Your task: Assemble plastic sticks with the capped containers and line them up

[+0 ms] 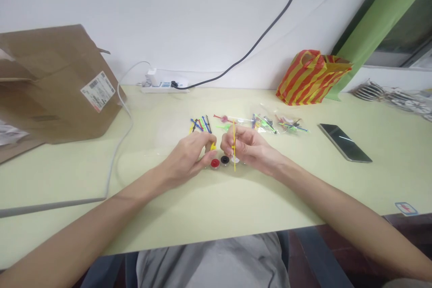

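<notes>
Between the thumb and fingers of my right hand is a thin yellow plastic stick, held roughly upright. My left hand pinches a small yellow piece, partly hidden by the fingers. On the table just below the hands sit a red round disc, a black round disc and a white one partly behind the stick. Beyond my left hand lies a bunch of coloured plastic sticks. A red piece with a stick and a light green piece lie behind the hands.
Clear bags of coloured parts lie to the right, with a phone farther right. A striped bag stands against the wall. At left are a cardboard box and a white cable; a power strip lies at the back.
</notes>
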`<move>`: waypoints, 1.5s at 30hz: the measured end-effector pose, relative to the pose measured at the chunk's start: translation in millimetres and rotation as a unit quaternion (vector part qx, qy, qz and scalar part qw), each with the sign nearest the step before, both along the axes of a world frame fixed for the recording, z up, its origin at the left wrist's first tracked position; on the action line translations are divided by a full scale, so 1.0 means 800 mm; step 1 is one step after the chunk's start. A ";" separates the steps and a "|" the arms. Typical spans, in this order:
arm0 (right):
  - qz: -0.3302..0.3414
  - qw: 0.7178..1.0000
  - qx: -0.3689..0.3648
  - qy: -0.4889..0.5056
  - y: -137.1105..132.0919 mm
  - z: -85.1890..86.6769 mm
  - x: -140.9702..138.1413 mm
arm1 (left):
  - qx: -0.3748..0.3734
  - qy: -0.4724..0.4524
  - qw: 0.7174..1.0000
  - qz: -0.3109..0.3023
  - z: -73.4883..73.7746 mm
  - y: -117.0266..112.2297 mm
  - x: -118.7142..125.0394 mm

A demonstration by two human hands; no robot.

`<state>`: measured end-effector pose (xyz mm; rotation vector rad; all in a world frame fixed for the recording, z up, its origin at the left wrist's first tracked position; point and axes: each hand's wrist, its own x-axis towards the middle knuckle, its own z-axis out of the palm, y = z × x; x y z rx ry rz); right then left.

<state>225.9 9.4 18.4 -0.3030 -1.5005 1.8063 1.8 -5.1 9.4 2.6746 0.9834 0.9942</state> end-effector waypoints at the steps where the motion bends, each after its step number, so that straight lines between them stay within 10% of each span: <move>1: -0.001 1.000 0.001 0.002 0.000 0.000 0.000 | 0.000 -0.001 1.000 0.001 0.001 0.000 0.000; 34: -0.016 0.999 0.045 -0.026 0.000 0.004 0.003 | 0.024 -0.009 1.000 0.008 0.002 0.001 0.000; 45: -0.157 0.931 0.170 -0.283 0.124 0.011 -0.030 | -0.010 -0.115 0.978 0.176 -0.003 0.030 -0.028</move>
